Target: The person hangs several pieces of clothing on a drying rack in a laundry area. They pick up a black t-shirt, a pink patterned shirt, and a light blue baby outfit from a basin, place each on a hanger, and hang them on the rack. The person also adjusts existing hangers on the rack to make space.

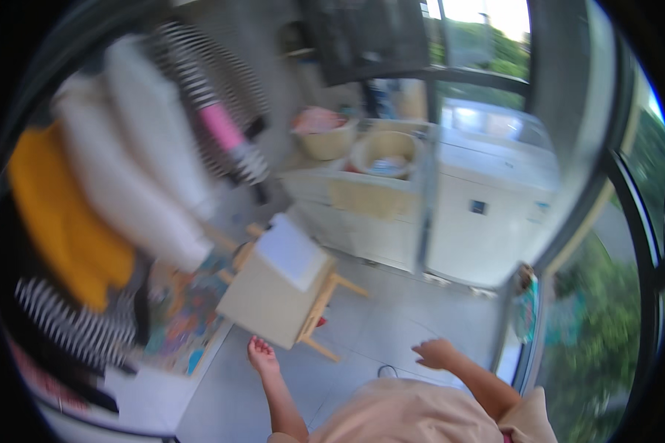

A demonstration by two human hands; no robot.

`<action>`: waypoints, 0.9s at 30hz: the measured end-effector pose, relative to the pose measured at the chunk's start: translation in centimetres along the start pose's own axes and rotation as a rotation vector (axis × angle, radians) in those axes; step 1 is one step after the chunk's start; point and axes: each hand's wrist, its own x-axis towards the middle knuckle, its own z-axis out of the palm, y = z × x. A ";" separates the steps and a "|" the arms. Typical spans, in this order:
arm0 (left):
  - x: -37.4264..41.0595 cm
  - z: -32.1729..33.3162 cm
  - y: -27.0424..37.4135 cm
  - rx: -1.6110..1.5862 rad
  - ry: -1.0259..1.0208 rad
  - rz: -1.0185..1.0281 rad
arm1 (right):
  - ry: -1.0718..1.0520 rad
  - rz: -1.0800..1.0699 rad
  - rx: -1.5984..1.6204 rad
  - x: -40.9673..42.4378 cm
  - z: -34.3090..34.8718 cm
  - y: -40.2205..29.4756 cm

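Observation:
My left hand is beside the near corner of a small wooden easel-like stand with a beige board. Its palm faces up, the fingers are loosely curled, and nothing shows in them. Whether the fingertips touch the board I cannot tell. A white sheet of paper lies on the upper part of that board. Over the grey floor to the right hangs my right hand, back upward, fingers loosely bent, with no object visible in it.
Hanging clothes, among them a yellow garment and white sleeves, crowd the left. A colourful patterned mat lies below. Ahead are a sink cabinet with two basins and a white washing machine. A teal bottle stands by the window.

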 end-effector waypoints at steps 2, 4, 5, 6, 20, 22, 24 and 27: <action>1.4 6.7 -3.5 0.260 -0.309 -0.130 | 0.079 0.154 0.012 -0.2 -4.0 -1.6; -1.2 12.8 -6.3 0.479 -0.634 -0.259 | 0.117 0.318 0.052 -2.0 -5.6 -2.9; -4.3 16.8 -6.5 0.579 -0.832 -0.324 | 0.140 0.411 0.100 -3.3 -6.0 -4.1; -3.2 19.9 -5.5 0.671 -0.983 -0.358 | 0.153 0.489 0.132 -1.5 -7.1 -7.0; -5.1 36.6 -19.7 1.005 -1.108 -0.035 | 0.259 0.453 0.206 -2.2 -15.8 12.2; -2.4 39.6 -20.4 0.984 -1.100 0.093 | 0.285 0.378 0.208 -1.1 -19.1 14.7; 0.2 43.2 -21.2 1.025 -1.086 0.218 | 0.298 0.330 0.236 0.2 -22.1 16.2; 4.5 50.0 -22.9 1.054 -1.060 0.300 | 0.329 0.319 0.297 2.5 -23.9 17.2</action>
